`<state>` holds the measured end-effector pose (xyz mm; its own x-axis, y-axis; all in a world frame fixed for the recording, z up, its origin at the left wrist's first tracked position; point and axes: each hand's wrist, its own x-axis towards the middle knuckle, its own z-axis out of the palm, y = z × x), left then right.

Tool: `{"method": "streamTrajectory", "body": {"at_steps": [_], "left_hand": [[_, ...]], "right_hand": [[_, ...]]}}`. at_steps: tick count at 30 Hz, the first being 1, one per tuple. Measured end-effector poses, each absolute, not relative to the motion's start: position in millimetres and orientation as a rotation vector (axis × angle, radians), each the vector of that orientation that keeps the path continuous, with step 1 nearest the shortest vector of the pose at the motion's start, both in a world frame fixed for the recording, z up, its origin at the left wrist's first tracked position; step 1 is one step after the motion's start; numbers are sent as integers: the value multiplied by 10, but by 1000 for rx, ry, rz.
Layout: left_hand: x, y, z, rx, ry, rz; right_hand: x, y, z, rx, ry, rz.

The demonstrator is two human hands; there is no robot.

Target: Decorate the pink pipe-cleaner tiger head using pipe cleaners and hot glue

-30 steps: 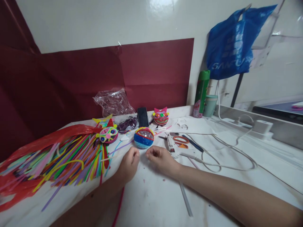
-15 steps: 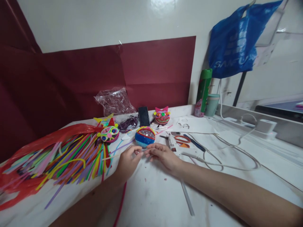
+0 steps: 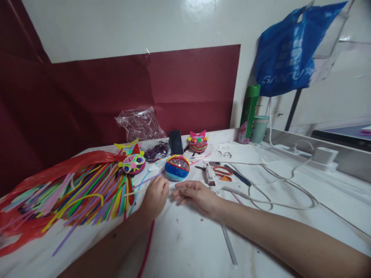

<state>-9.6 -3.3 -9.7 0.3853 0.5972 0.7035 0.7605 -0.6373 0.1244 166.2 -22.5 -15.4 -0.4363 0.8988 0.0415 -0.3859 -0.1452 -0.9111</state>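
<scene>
So the round ball wrapped in blue, red and yellow with a clear, shiny patch on top (image 3: 177,168) hasn't really budged; it sits on the white, faintly streaked tabletop (image 3: 179,247), just beyond the hands and touching neither, as far as I can see. What changed is the hands: half a second ago the fingertips met just in front of the ball; now there's a small gap. The bare left hand (image 3: 156,196) is curled up on the ball's near left, and I can't tell if anything thin is pinched inside; the bare right hand (image 3: 194,195), on its near right, has loosened, fingers parted, nothing I can make out in it. My read: the two-handed fiddling has let up for a moment, and the ball itself isn't being worked on.

Further out, right of the ball: a white glue gun (image 3: 210,175), then orange-handled scissors (image 3: 222,172); behind it, a black smartphone (image 3: 176,143) and, a bit right, a pink-eared decorated ball (image 3: 198,142); well off to its left, a heap of multicoloured fuzzy craft stems (image 3: 95,193) on a red plastic bag (image 3: 95,157).
</scene>
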Motion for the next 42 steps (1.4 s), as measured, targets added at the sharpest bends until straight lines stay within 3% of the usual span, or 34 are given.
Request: {"method": "streamTrajectory", "body": {"at_steps": [4, 7, 9, 16, 25, 35, 42], "left_hand": [[-220, 85, 2, -2388, -1477, -1125], [-197, 189, 77, -2451, -1395, -1161], [-100, 261, 135, -2480, -1264, -1141], [250, 418, 261, -2483, -1185, -820], [208, 445, 249, -2356, -1270, -1022], [-989, 403, 500, -1797, -1746, -1146], [-507, 300, 313, -2270, -1504, -1137]], "right_hand": [[1727, -110, -170, -941, -1327, 1304], [1842, 34, -98, -1044, -1477, 855], [1912, 114, -44, -1014, -1582, 741], [1980, 158, 6, -966, -1808, 747], [1998, 196, -53, -939, -1759, 717], [2074, 221, 2, -1096, -1746, 761], [2080, 258, -71, -1096, -1770, 755]]}}
